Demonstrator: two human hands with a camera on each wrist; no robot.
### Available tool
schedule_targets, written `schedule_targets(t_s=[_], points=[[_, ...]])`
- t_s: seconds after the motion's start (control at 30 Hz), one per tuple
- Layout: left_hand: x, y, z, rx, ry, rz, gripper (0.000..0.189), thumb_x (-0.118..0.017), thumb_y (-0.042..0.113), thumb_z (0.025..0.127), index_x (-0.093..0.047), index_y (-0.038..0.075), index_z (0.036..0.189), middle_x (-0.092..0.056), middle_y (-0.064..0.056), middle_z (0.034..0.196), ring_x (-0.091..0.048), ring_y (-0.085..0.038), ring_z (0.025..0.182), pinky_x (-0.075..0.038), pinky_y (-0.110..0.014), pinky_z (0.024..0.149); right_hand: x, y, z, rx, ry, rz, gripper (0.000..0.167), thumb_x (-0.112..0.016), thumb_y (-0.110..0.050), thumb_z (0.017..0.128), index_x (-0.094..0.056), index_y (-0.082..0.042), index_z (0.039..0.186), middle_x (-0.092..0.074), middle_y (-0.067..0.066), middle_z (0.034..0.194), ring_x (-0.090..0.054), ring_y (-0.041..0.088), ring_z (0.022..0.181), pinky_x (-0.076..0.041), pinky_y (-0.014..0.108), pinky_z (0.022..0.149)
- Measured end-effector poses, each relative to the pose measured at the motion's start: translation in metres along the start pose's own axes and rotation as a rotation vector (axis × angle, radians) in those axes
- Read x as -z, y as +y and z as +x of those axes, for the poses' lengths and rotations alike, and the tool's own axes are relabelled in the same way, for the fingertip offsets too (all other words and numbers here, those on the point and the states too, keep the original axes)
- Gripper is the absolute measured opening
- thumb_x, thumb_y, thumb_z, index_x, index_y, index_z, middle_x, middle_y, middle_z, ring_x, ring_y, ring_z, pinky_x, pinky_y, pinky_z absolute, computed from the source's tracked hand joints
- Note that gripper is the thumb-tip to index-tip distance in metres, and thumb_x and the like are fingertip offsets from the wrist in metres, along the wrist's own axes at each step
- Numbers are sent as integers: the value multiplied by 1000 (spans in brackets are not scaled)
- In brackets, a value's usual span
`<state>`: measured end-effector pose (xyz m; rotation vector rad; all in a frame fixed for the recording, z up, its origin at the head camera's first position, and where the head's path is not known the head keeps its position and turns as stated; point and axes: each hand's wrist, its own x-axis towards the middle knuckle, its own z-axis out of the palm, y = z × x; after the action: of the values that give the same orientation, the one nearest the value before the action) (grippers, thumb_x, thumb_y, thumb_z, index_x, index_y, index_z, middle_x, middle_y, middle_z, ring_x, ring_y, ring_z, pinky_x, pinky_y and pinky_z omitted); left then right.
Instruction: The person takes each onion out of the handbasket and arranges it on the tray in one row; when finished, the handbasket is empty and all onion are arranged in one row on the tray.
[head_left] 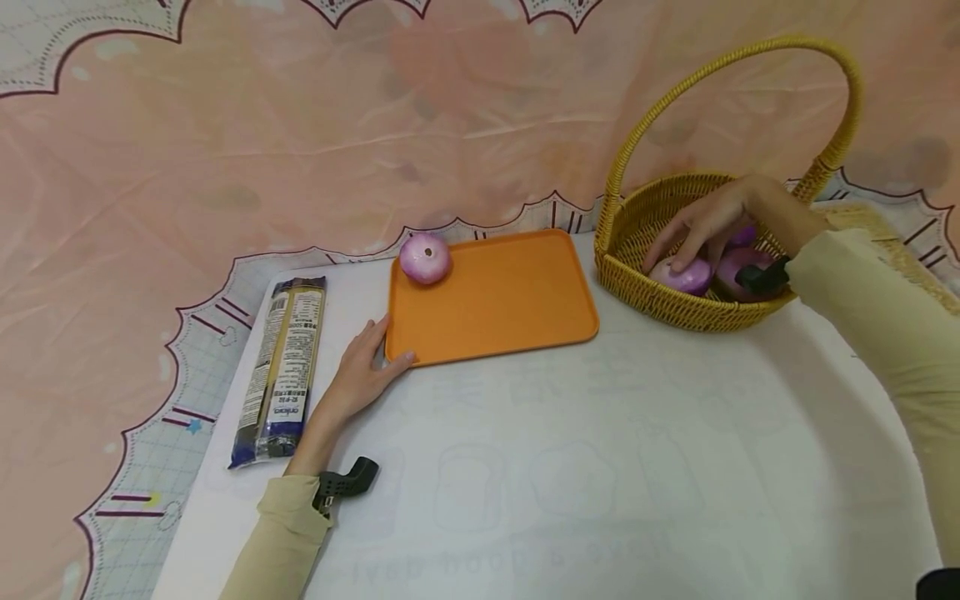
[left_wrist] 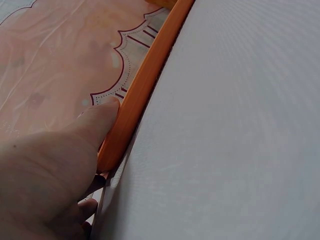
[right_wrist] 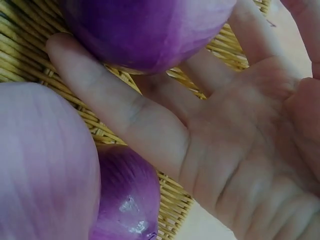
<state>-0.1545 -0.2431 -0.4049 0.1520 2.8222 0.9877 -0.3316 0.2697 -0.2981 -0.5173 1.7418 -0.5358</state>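
Observation:
In the head view my right hand [head_left: 705, 225] reaches down into a yellow wicker basket [head_left: 675, 310]. Its fingers are round a purple onion [head_left: 688, 277]; the right wrist view shows this onion [right_wrist: 150, 30] against the fingers. Another onion [head_left: 731, 265] and a smaller-looking purple one [head_left: 742, 237] lie beside it, partly hidden by the hand and wrist. At the near left corner of an orange tray [head_left: 498, 296], my left hand [head_left: 363, 371] rests with fingers and thumb extended along the edges. One onion [head_left: 425, 258] sits on the tray's far left corner.
A long printed package [head_left: 281, 371] lies left of the tray on the white table [head_left: 600, 467]. The basket's tall handle [head_left: 720, 62] arches above the right hand. A pink patterned cloth [head_left: 300, 133] spreads beyond the table's far and left edges.

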Motion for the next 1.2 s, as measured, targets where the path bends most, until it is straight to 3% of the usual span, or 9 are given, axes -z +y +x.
schedule_targets(t_s=[0.27, 0.5, 0.77, 1.2], points=[[0, -1, 0, -11, 7, 8, 84, -61, 42, 93, -17, 8, 156, -19, -18, 162, -8, -38, 152, -11, -61, 120, 1, -1, 3, -11, -13, 35, 49, -56, -23, 99, -45, -12, 145, -50, 6, 128, -54, 17, 107, -54, 33, 91], [-1, -2, -1, -10, 8, -2, 84, -60, 42, 93, -16, 7, 156, -18, -20, 162, -7, -40, 151, -10, -63, 119, 2, -2, 5, -24, -24, 26, 52, -57, -25, 98, -43, -12, 147, -44, 8, 135, -52, 16, 111, -52, 35, 94], [-1, -2, -2, -9, 12, 2, 83, -60, 42, 94, -17, 7, 156, -18, -20, 162, -8, -40, 151, -10, -62, 119, 0, -3, 8, -42, 12, -9, 54, -60, -26, 96, -45, -11, 145, -49, 4, 127, -53, 14, 107, -51, 29, 90], [-1, 1, -3, -7, 11, -1, 82, -59, 42, 94, -17, 7, 156, -19, -19, 161, -8, -39, 151, -10, -62, 119, 0, -5, 8, -54, 41, -48, 59, -61, -31, 94, -43, -11, 146, -49, 7, 131, -54, 16, 109, -51, 31, 92]])
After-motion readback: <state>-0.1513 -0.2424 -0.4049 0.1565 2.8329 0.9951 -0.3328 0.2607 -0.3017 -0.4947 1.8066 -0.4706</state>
